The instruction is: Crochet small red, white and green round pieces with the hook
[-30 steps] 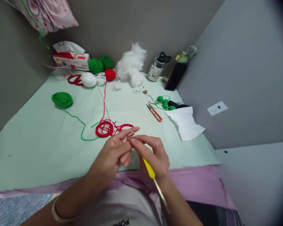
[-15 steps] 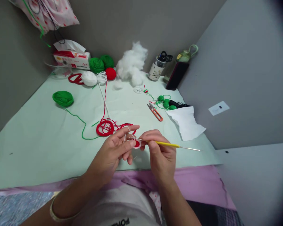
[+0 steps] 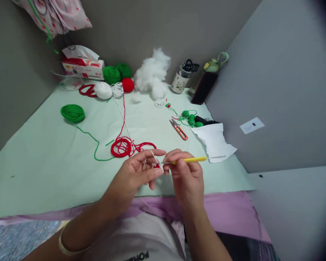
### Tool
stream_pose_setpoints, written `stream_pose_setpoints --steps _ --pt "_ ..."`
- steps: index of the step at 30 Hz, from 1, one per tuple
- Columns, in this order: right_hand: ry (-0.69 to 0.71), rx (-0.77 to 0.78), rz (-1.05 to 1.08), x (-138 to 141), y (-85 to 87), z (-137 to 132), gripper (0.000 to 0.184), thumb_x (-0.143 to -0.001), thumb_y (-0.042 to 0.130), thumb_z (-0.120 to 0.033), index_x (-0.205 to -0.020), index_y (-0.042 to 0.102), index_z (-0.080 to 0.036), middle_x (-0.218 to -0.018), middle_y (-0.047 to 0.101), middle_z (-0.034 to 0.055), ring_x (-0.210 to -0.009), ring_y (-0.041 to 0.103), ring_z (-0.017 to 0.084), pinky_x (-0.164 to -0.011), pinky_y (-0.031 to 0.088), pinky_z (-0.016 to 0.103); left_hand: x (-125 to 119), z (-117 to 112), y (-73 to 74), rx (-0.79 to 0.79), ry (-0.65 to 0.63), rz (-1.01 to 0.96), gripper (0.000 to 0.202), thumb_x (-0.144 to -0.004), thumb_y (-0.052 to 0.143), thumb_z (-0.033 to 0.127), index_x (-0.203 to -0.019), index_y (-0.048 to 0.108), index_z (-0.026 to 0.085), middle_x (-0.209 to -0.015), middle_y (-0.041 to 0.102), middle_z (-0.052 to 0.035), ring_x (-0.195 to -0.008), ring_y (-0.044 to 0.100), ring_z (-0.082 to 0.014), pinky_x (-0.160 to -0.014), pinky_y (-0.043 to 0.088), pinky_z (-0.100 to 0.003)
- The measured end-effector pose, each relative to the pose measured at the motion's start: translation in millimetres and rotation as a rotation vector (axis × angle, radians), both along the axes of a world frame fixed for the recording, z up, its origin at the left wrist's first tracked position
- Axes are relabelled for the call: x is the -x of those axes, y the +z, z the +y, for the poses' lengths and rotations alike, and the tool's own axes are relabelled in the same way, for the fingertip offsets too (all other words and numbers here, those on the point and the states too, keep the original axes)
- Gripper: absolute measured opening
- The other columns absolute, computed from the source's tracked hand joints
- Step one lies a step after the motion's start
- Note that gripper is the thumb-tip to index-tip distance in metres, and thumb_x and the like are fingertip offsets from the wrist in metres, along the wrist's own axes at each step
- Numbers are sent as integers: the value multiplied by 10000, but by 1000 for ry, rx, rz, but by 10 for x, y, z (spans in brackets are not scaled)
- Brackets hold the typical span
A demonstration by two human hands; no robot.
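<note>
Between the thumb and fingers of my left hand (image 3: 137, 170) is a small red and white crochet piece (image 3: 157, 166), partly covered by the thumb. White yarn (image 3: 154, 156) runs over my raised left index finger. My right hand (image 3: 187, 174) grips a crochet hook (image 3: 192, 159) by its yellow handle; its thin metal tip reaches the crochet piece, though the exact stitch is too small to make out. Just beyond my left hand, a coil of red yarn (image 3: 121, 148) lies on the table, its loose strands partly hidden by my fingers.
Orange thread snips (image 3: 179, 129) and a white paper sheet (image 3: 216, 143) lie to the right. A green yarn ball (image 3: 72, 113) sits at left. Along the back wall stand a tissue box (image 3: 84, 69), white stuffing (image 3: 152, 74), a cup of pens (image 3: 180, 79) and a phone (image 3: 205, 88).
The hook's outer end has swung up, and its handle has tilted. My left thumb and the crochet piece have shifted slightly right and turned. The white strand across the table has moved.
</note>
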State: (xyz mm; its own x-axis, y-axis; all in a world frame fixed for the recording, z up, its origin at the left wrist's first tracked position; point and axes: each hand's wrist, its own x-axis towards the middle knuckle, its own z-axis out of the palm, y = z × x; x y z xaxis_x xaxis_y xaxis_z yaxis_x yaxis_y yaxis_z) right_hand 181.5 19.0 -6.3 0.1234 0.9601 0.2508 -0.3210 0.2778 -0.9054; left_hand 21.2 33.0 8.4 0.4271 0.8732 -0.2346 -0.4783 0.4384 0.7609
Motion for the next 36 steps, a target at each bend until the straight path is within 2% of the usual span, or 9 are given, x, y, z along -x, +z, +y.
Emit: stream_pose_setpoints --steps 2,7,11,15,20,25,29,32,36 --pt "-9 -30 -78 23 -32 -15 158 -994 695 -342 -956 811 -242 -907 752 44 -770 668 154 -652 550 276 -26 -11 -6 -37 42 49 357 -802 889 209 -1149 817 247 -880 687 -10 -744 624 -115 -570 538 -170" --pt "-32 -29 -109 24 -57 -12 180 -1004 674 -360 -954 794 -237 -901 762 50 -730 664 162 -624 557 292 4 -10 -4 -55 76 97 275 -874 828 273 -1146 822 234 -845 696 3 -624 604 -87 -656 584 -242" --pt "-37 -37 -103 27 -41 5 182 -1007 667 -358 -945 793 -243 -921 759 49 -752 669 162 -625 559 285 17 4 6 -62 23 88 281 -862 837 272 -1140 822 233 -806 711 -5 -657 627 -110 -678 572 -248" --pt "-33 -65 -125 52 -55 1 166 -1005 674 -346 -976 809 -255 -928 753 54 -789 666 172 -637 548 291 0 21 40 -51 70 95 335 -800 876 222 -1129 815 218 -845 707 -18 -776 650 -150 -650 542 -227" --pt "-37 -75 -120 90 -93 -29 155 -1011 667 -313 -999 815 -270 -960 758 59 -856 677 183 -656 544 287 5 19 58 -12 57 66 466 -779 892 220 -1228 767 206 -800 660 21 -580 543 -79 -527 481 -197" --pt "-53 -8 -14 123 -65 -22 166 -1011 665 -337 -955 795 -250 -911 756 31 -728 657 135 -660 554 262 14 6 61 -1 70 39 316 -846 840 258 -1146 788 176 -765 645 23 -587 574 -83 -610 560 -233" --pt "-28 97 71 126 -25 32 219 -984 682 -428 -891 719 -234 -808 739 13 -590 595 119 -583 539 250 13 9 68 28 104 25 274 -826 852 225 -1093 803 188 -780 642 31 -565 572 -63 -602 547 -213" --pt "-12 144 66 106 -22 57 250 -986 662 -458 -878 666 -232 -784 731 9 -544 563 113 -537 512 243 14 14 62 34 103 24 258 -819 851 223 -1071 806 195 -800 640 30 -558 557 -57 -595 541 -212" --pt "-13 98 -8 66 -24 44 265 -1009 631 -450 -881 664 -220 -804 743 22 -559 603 125 -563 541 271 12 27 49 -9 119 76 222 -819 835 222 -1039 816 201 -809 644 22 -564 558 -69 -584 537 -221"
